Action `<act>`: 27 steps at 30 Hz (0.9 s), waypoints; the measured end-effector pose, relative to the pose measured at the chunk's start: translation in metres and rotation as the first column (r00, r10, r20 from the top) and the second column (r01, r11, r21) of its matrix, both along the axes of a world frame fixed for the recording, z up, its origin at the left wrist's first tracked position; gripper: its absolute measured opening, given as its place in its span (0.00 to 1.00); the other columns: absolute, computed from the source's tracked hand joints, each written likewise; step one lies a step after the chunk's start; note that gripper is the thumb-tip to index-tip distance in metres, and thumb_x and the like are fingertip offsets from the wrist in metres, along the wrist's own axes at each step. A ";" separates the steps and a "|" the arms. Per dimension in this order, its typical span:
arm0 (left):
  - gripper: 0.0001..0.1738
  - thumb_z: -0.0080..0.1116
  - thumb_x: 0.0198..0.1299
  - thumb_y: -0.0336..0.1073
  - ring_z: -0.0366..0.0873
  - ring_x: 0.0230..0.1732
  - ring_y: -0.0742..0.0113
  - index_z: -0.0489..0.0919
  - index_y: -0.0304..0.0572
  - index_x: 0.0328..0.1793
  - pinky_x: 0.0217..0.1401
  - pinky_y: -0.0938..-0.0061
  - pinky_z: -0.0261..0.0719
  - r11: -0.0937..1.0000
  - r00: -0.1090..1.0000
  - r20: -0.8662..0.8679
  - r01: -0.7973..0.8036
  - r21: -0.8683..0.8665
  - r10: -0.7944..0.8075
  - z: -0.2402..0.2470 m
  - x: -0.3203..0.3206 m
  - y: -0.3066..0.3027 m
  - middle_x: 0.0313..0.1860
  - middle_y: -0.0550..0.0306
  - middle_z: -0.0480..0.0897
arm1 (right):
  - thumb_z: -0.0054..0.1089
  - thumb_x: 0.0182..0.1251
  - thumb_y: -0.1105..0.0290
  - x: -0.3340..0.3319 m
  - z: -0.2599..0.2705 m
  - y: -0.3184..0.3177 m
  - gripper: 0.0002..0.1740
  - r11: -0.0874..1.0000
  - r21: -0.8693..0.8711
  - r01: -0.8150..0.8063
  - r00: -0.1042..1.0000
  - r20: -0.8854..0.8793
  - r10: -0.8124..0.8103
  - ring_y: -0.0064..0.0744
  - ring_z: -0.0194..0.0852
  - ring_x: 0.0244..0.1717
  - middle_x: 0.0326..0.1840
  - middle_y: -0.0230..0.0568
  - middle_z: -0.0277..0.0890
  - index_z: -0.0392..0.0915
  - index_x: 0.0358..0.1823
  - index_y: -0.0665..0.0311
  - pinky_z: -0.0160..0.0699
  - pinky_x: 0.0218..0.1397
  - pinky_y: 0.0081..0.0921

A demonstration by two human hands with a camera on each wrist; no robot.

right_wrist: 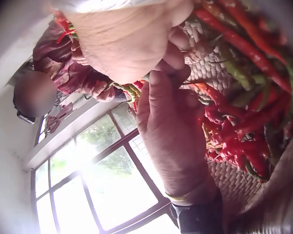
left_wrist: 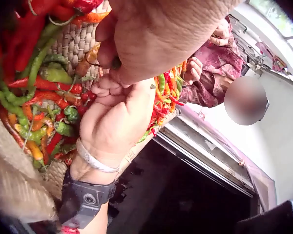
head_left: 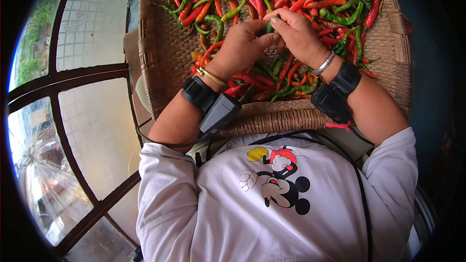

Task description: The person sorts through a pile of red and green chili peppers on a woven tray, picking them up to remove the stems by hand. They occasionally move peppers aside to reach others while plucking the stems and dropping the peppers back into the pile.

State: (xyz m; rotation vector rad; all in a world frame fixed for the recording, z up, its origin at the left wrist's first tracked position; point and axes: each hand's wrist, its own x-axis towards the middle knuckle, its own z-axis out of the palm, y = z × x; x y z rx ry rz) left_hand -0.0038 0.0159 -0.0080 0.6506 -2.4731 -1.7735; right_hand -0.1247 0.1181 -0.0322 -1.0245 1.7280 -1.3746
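Observation:
In the head view both hands meet over a woven basket (head_left: 150, 53) of red, orange and green peppers. A dark green pepper (head_left: 269, 27), mostly hidden by fingers, is pinched between them. My left hand (head_left: 242, 46) curls its thumb and fingers round its side; my right hand (head_left: 302, 36) pinches the other side with thumb and forefinger. In the left wrist view my left hand (left_wrist: 161, 39) is close above my right hand (left_wrist: 115, 117), with a thin stem between. The right wrist view shows my right hand (right_wrist: 117, 41) touching my left hand (right_wrist: 171, 131).
Loose peppers (head_left: 291, 75) lie below my wrists, more beyond my hands. Black devices (head_left: 221, 112) are strapped to both wrists, with cables across the lap. A paned window (head_left: 92, 82) stands at the left. Another person in a dark red patterned top (left_wrist: 210, 73) sits opposite.

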 end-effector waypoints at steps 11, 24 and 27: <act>0.22 0.51 0.60 0.36 0.77 0.42 0.69 0.66 0.30 0.56 0.41 0.79 0.77 0.861 0.736 -0.478 -0.291 0.418 0.481 0.033 0.000 -0.060 0.42 0.55 0.77 | 0.44 0.67 0.63 -0.004 0.016 0.002 0.16 1.000 -0.024 0.001 0.996 0.088 0.001 0.16 0.71 0.23 0.23 0.29 0.72 0.71 0.47 0.67 0.71 0.26 0.15; 0.14 0.55 0.49 0.38 0.77 0.35 0.51 0.77 0.44 0.42 0.34 0.62 0.76 0.456 0.997 0.006 -0.030 -0.890 0.077 -0.027 0.007 -0.050 0.34 0.52 0.79 | 0.51 0.62 0.67 -0.003 0.005 0.000 0.10 1.000 0.018 -0.021 1.000 0.010 0.021 0.17 0.71 0.22 0.23 0.31 0.74 0.75 0.39 0.66 0.71 0.27 0.17; 0.15 0.54 0.49 0.38 0.78 0.35 0.51 0.76 0.44 0.44 0.35 0.62 0.77 0.440 0.987 0.069 -0.001 -0.898 0.143 -0.025 0.007 -0.049 0.35 0.52 0.79 | 0.46 0.64 0.72 -0.002 0.007 0.000 0.11 0.996 0.043 -0.076 0.996 -0.051 0.078 0.13 0.66 0.23 0.27 0.28 0.70 0.73 0.45 0.68 0.70 0.27 0.13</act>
